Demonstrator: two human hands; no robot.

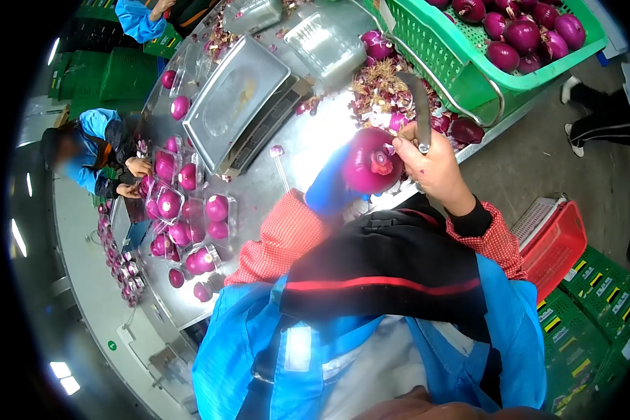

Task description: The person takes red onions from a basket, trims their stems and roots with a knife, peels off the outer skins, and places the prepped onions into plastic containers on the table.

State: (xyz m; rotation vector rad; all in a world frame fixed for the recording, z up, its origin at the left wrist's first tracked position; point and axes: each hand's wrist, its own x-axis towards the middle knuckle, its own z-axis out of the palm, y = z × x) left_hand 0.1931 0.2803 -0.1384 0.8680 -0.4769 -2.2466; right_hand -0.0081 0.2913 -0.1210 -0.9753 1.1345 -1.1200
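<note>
A large red onion (372, 160) is held in my left hand (327, 180), which wears a blue glove and supports it from the left and below. My right hand (434, 166), bare, is closed around the handle of a curved knife (421, 105), its blade pointing up and away. The thumb of that hand is close to the onion's right side. Just beyond both hands lies a pile of onion skins (381, 91) with a few onions in it, at the edge of the metal table (259, 157).
A green crate (434, 63) of onions stands at the upper right. A scale (238, 98) and stacked clear trays (325, 45) are beyond my hands. Packed onions (168, 203) lie to the left, near a co-worker (94, 150). A red basket (556, 248) is at the lower right.
</note>
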